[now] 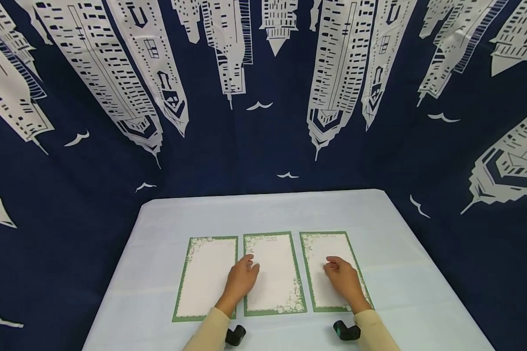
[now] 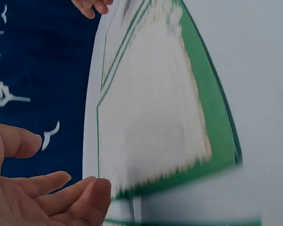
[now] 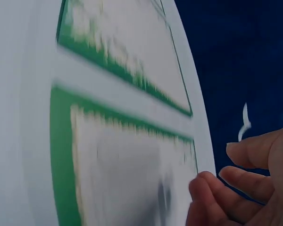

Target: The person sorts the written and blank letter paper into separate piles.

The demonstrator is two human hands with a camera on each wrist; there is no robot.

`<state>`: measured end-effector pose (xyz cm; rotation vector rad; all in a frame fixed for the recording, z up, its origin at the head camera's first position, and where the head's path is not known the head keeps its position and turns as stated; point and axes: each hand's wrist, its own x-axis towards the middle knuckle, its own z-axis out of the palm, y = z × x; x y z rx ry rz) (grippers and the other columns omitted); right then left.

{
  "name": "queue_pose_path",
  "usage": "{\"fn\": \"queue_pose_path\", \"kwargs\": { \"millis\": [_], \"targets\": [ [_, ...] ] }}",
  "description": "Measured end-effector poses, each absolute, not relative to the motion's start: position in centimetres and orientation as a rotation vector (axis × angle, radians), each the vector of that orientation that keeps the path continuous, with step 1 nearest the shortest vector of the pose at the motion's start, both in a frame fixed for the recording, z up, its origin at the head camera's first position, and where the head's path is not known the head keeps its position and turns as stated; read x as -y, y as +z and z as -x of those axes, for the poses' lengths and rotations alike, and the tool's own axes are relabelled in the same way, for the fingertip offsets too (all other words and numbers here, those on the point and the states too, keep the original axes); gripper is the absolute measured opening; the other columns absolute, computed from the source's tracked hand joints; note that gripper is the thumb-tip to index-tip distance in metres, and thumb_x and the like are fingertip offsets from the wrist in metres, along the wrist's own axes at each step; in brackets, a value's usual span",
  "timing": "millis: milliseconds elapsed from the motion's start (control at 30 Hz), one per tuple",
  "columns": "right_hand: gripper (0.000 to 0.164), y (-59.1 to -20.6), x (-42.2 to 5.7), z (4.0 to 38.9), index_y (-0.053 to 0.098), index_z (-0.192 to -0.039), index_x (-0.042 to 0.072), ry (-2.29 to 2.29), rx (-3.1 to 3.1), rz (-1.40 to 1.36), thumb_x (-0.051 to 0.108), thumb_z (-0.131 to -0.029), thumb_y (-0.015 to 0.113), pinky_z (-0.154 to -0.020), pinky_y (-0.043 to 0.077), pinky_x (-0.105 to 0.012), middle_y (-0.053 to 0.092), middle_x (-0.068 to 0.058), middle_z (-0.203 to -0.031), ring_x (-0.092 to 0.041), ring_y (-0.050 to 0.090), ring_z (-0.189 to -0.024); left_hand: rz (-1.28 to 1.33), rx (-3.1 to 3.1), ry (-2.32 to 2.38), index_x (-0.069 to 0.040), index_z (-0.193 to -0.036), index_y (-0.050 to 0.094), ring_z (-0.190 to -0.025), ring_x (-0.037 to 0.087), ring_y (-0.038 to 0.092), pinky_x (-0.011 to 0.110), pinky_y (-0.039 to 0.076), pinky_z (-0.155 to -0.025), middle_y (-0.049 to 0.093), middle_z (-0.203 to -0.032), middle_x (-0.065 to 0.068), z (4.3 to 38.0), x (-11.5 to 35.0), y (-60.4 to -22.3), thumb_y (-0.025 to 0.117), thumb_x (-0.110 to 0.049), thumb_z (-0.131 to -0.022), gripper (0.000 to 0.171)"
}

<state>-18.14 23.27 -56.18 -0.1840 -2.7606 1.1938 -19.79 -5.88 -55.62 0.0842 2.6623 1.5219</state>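
Observation:
Three white sheets with green floral borders lie side by side on the white table. My left hand (image 1: 241, 279) hovers over the gap between the left sheet (image 1: 208, 273) and the middle sheet (image 1: 274, 278), its fingers loosely bent around nothing. Above the right sheet (image 1: 322, 287) is my right hand (image 1: 343, 279), thumb and fingers apart and likewise holding nothing. Both wrist views show relaxed, slightly curled fingers (image 2: 92, 202) over blurred sheets, with a soft shadow on the paper below.
The white table (image 1: 263, 212) has rounded far corners. Behind it and at both sides hangs a dark blue cloth (image 1: 246, 151) printed with white buildings and birds. A black wrist device (image 1: 235, 335) sits by the left sleeve and another black device (image 1: 347, 331) by the right.

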Motion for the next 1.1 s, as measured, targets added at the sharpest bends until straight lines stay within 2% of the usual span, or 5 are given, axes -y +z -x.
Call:
{"fn": "queue_pose_path", "kwargs": {
  "millis": [300, 667, 767, 900, 1100],
  "targets": [
    [0.039, -56.4, -17.9, 18.4, 0.059, -0.131, -0.009, 1.4, 2.883, 0.026, 0.012, -0.099, 0.064, -0.087, 0.056, -0.048, 0.067, -0.025, -0.119, -0.039, 0.066, -0.108, 0.009, -2.629, 1.43, 0.007, -0.141, 0.052, -0.119, 0.048, 0.058, 0.059, 0.05, -0.094, 0.059, -0.129, 0.035, 19.4, 8.3, -56.5, 0.057, -0.022, -0.103, 0.048],
    [0.046, -56.4, -16.2, 17.9, 0.056, -0.136, -0.011, 1.362, 2.919, 0.025, 0.012, -0.097, 0.065, -0.093, 0.052, -0.054, 0.063, -0.03, -0.125, -0.044, 0.061, -0.117, -0.091, -2.651, 1.443, 0.004, -0.139, 0.056, -0.121, 0.05, 0.056, 0.062, 0.047, -0.095, 0.059, -0.131, 0.034, 18.4, 7.6, -56.5, 0.06, -0.021, -0.102, 0.046],
    [0.044, -56.6, -16.3, 17.7, 0.058, -0.133, -0.008, 1.382, 2.858, 0.028, 0.01, -0.095, 0.068, -0.089, 0.054, -0.053, 0.064, -0.028, -0.122, -0.043, 0.062, -0.114, -0.077, -2.683, 1.508, 0.002, -0.136, 0.058, -0.113, 0.047, 0.061, 0.058, 0.052, -0.087, 0.063, -0.123, 0.029, 18.4, 7.4, -57.0, 0.066, -0.013, -0.098, 0.042],
    [0.04, -57.4, -16.3, 17.9, 0.062, -0.128, -0.005, 1.528, 2.705, 0.075, 0.004, -0.091, 0.073, -0.077, 0.056, -0.042, 0.068, -0.015, -0.105, -0.032, 0.067, -0.098, 0.051, -2.653, 1.685, 0.0, -0.132, 0.059, -0.09, 0.03, 0.065, 0.04, 0.055, -0.069, 0.062, -0.103, 0.013, 18.6, 7.4, -58.0, 0.071, -0.002, -0.091, 0.043],
    [0.042, -57.9, -16.8, 18.2, 0.062, -0.128, -0.005, 1.725, 2.6, 0.156, 0.004, -0.089, 0.075, -0.064, 0.051, -0.033, 0.065, -0.005, -0.088, -0.018, 0.064, -0.075, 0.149, -2.611, 1.819, 0.0, -0.134, 0.057, -0.054, 0.013, 0.034, 0.027, 0.034, -0.05, 0.041, -0.072, 0.001, 19.2, 6.9, -59.2, 0.072, 0.001, -0.088, 0.048]
  ]
}}
